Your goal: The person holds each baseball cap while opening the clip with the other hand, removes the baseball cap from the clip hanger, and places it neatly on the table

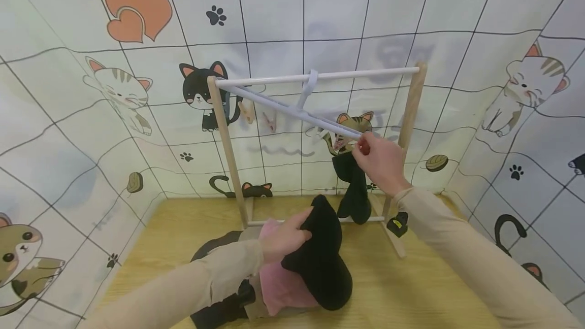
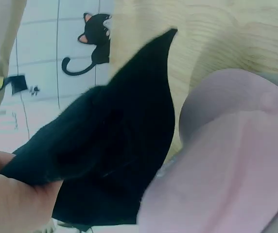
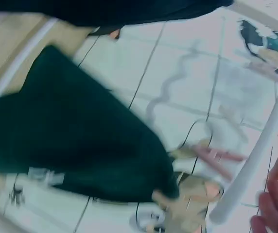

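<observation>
My left hand grips the upper edge of a black sock, which droops over a pink cloth. In the left wrist view, the sock hangs from the fingers beside the pink cloth. A white hanger hooks over the rack's top rod, its right end tilted down. My right hand is at that lower end with fingers curled; I cannot tell whether they grip it. A second black sock hangs below, a tan clothespin at its upper end and a pink clothespin nearby.
The rack has wooden side posts and white rods, and stands on a wood-grain tabletop. Grey and dark cloth lies under the left forearm. More clothespins hang near the hanger's left half. A cat-print backdrop closes off the back and sides.
</observation>
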`<state>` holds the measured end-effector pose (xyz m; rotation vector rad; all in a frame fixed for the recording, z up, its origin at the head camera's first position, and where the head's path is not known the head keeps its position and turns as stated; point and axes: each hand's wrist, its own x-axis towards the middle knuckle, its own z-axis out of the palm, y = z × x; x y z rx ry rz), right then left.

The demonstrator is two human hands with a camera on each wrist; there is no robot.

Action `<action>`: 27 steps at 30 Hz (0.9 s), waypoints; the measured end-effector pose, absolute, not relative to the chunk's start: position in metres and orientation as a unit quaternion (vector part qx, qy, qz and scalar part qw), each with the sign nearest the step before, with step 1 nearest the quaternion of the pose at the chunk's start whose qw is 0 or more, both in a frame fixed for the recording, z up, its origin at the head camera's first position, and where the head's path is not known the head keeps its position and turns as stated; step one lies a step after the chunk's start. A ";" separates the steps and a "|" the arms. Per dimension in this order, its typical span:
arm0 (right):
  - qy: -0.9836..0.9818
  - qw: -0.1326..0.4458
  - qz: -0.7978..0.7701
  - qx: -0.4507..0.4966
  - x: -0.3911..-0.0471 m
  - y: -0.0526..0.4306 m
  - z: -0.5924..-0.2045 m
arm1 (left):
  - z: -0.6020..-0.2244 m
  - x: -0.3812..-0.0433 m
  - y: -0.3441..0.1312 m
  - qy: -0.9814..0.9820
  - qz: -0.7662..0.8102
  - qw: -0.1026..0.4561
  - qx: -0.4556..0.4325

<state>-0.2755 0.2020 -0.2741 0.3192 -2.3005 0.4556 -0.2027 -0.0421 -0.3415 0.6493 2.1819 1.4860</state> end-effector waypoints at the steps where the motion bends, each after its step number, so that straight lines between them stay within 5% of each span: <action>1: -0.894 0.395 0.159 0.139 -0.277 0.205 -0.275 | -0.343 -0.204 -0.044 0.778 0.547 0.211 0.226; 7: -0.865 0.451 0.040 0.218 -0.289 0.222 -0.284 | -0.356 -0.207 -0.056 0.764 0.582 0.185 0.209; 13: -0.864 0.445 -0.002 0.234 -0.300 0.229 -0.298 | -0.378 -0.197 -0.062 0.782 0.568 0.130 0.223; 27: -0.886 0.413 0.014 0.209 -0.315 0.222 -0.318 | -0.411 -0.164 -0.083 0.790 0.547 0.135 0.242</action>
